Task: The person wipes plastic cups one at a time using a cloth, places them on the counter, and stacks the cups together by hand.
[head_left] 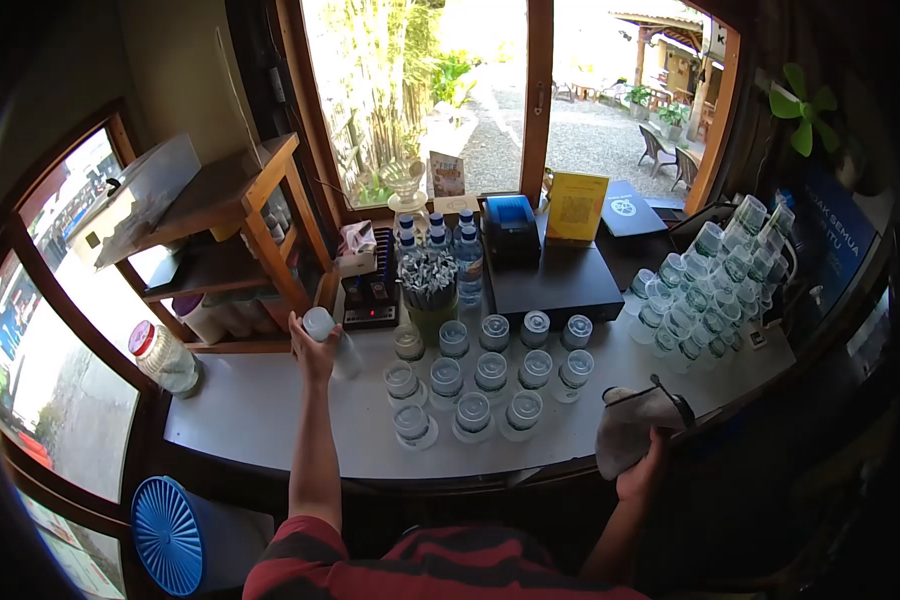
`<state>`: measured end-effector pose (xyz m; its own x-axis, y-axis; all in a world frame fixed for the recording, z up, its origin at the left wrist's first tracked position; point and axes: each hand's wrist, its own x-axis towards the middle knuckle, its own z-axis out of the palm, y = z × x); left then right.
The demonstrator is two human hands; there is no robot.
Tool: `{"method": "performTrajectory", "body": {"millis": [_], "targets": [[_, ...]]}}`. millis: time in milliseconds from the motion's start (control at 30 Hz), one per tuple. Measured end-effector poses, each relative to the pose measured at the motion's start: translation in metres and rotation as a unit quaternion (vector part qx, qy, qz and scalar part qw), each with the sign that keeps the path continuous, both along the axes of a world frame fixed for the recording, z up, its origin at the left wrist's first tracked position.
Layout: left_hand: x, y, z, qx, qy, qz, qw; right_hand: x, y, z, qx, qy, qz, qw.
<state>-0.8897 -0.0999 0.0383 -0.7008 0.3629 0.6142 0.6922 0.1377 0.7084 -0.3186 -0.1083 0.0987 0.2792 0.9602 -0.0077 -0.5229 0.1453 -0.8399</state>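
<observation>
My left hand [313, 352] is closed around a clear plastic cup [318, 322] at the left part of the white counter [250, 405], beside what looks like another clear item. Near the counter's front edge on the right, my right hand [648, 466] grips a grey cloth [635, 430] with a dark border. Between the hands, several clear cups [490, 371] stand upside down in rows. A holder of wrapped straws [428, 275] is behind them.
Many stacked cups [705, 290] lean at the right. Water bottles [469, 265], a black cash drawer [552, 285] and a blue-topped printer [511, 225] line the back. A red-lidded jar [168, 360] stands far left, above a blue-lidded container [170, 535].
</observation>
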Motion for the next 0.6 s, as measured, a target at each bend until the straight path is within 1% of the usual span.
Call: {"method": "performTrajectory", "body": {"millis": [33, 100, 133, 233, 267, 333, 367, 400, 433, 500, 533, 567, 600], "targets": [[-0.008, 0.005, -0.001, -0.004, -0.019, -0.024, 1.000, -0.012, -0.003, 0.007, 0.008, -0.004, -0.003, 1.000], [-0.016, 0.009, 0.000, -0.015, -0.059, -0.067, 0.996, -0.032, -0.007, 0.012, -0.026, 0.030, 0.023, 0.999], [-0.012, 0.009, 0.013, -0.005, -0.051, -0.079, 0.996, -0.042, -0.008, 0.013, -0.043, 0.046, 0.038, 0.997], [-0.016, 0.012, 0.044, 0.095, -0.082, -0.140, 0.982, -0.071, -0.008, 0.012, -0.048, 0.043, 0.060, 0.996], [-0.021, 0.010, 0.055, 0.080, -0.099, -0.158, 0.979, -0.079, -0.010, 0.010, -0.052, 0.043, 0.056, 0.996], [-0.019, 0.007, 0.082, 0.119, -0.090, -0.159, 0.976, -0.093, -0.009, 0.009, -0.057, 0.043, 0.051, 0.996], [-0.016, 0.003, 0.096, 0.141, -0.084, -0.161, 0.973, -0.102, -0.010, 0.013, -0.029, 0.056, 0.055, 0.996], [-0.014, -0.005, 0.111, 0.123, -0.091, -0.192, 0.970, -0.112, -0.014, 0.020, 0.000, 0.070, 0.058, 0.996], [-0.007, -0.009, 0.121, 0.161, -0.101, -0.233, 0.954, -0.124, -0.017, 0.023, 0.029, 0.086, 0.059, 0.994], [0.024, -0.015, 0.133, 0.232, -0.123, -0.323, 0.909, -0.149, -0.025, 0.024, 0.097, 0.059, 0.108, 0.988], [0.046, -0.024, 0.139, 0.187, -0.134, -0.362, 0.903, -0.161, -0.031, 0.021, 0.129, 0.043, 0.126, 0.983], [0.071, -0.035, 0.141, 0.140, -0.143, -0.404, 0.893, -0.174, -0.036, 0.007, 0.148, -0.006, 0.143, 0.979], [0.101, -0.041, 0.139, 0.143, -0.198, -0.473, 0.846, -0.187, -0.045, -0.013, 0.125, -0.089, 0.157, 0.976]]}}
